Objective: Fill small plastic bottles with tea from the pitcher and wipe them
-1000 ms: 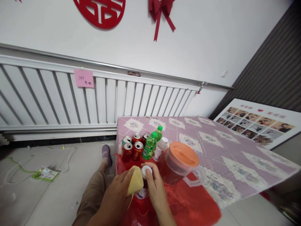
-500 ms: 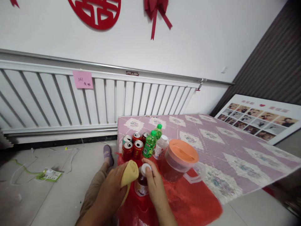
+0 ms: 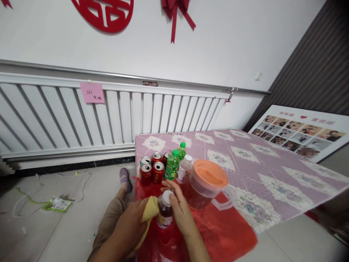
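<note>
My left hand [image 3: 131, 222] is closed around a folded yellow cloth [image 3: 150, 209], held against the left side of a small bottle. The bottle [image 3: 164, 211] has a white cap, dark contents and a printed label, and stands upright on a red plastic sheet [image 3: 223, 233]. My right hand [image 3: 178, 207] is at the bottle's right side, its fingers stretched out behind the cap and its thumb beside it. Whether the thumb touches the cap is hard to tell. Just beyond stand several opened drink cans [image 3: 158, 173], green bottles [image 3: 172, 165] and a white-capped bottle [image 3: 184, 169].
Right of my hands stands a clear pitcher [image 3: 200, 193] with an orange lid and dark liquid. A purple patterned cloth [image 3: 218, 156] covers the table. A white radiator [image 3: 122, 112] lines the wall. On the floor at left lies a power strip [image 3: 58, 204] with cables.
My right hand's fingers have loosened from the bottle and straightened. My left hand with the yellow cloth has dropped slightly, and the cloth's rolled end has flattened. The view has shifted a little.
</note>
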{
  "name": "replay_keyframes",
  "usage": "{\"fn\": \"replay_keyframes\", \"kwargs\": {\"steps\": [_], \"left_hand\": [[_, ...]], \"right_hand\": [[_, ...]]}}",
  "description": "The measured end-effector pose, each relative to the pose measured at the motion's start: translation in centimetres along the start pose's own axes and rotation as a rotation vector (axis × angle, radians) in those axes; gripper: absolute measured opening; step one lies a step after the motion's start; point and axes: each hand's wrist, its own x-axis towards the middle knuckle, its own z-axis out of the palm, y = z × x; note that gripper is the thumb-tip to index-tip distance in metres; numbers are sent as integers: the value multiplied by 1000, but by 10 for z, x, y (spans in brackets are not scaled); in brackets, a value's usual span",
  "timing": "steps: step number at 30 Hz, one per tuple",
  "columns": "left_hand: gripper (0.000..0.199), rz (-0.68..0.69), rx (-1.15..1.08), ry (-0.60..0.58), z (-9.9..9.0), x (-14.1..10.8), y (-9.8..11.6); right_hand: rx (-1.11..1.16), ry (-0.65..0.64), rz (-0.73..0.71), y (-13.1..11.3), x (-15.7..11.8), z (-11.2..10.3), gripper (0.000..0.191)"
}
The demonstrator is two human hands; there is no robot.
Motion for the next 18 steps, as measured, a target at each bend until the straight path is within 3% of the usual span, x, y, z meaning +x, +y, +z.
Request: {"fn": "replay_keyframes", "kwargs": {"steps": [4, 11, 15, 18], "left_hand": [[60, -3, 17, -8, -2, -3, -5], [62, 69, -31, 199, -18, 9, 8], [61, 125, -30, 151, -14, 14, 20], [63, 99, -16, 135, -12, 13, 20]], "right_hand": [[21, 14, -19, -1, -1, 1, 49], [30, 36, -19, -1, -1, 3, 56], [49, 63, 1, -1, -3, 4, 56], [-15, 137, 33, -5, -7, 7, 45]]}}
